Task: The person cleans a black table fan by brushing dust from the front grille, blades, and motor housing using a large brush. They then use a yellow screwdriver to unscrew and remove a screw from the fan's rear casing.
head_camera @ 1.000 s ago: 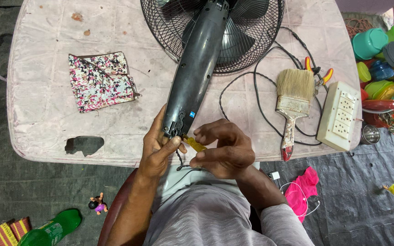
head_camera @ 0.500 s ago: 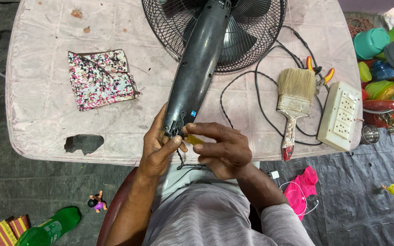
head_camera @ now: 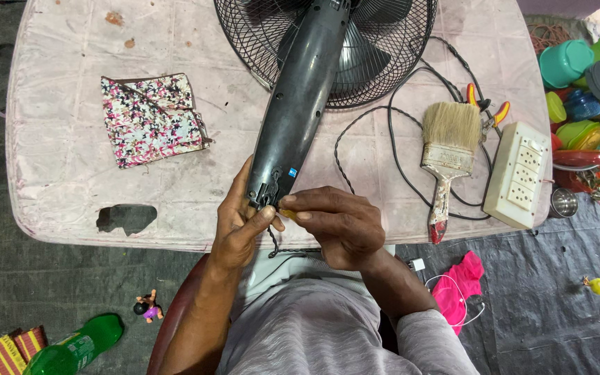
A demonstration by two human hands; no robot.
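A: Fan stem (head_camera: 300,104), dark grey, lies along the middle of the pink table (head_camera: 57,160), its lower end at the near edge and its upper end over the black wire fan cage (head_camera: 383,62) at twelve o'clock.

B: Who has hold of it?

A: The left hand (head_camera: 237,226) wraps the stem's lower end from nine o'clock, fingers curled shut round it and thumb pressed by the small black fitting there. The right hand (head_camera: 338,226) comes in from three o'clock, its thumb and forefinger pinched tight on a small yellow piece (head_camera: 288,213) held against that same end; most of the piece is hidden.

B: And the cord?

A: A twisted black cord (head_camera: 345,173) hangs from the stem's end toward the lap, and more of it loops across the table at two o'clock.

B: What lies around?

A: At ten o'clock, a folded floral cloth (head_camera: 151,118). At three o'clock, a worn paintbrush (head_camera: 446,149) with pale bristles, just beside a white switch-and-socket board (head_camera: 520,177). Red-and-yellow-handled pliers (head_camera: 484,111) lie just beyond the brush. On the floor at seven o'clock lies a green bottle (head_camera: 71,345), and at four o'clock a pink cloth (head_camera: 460,286).
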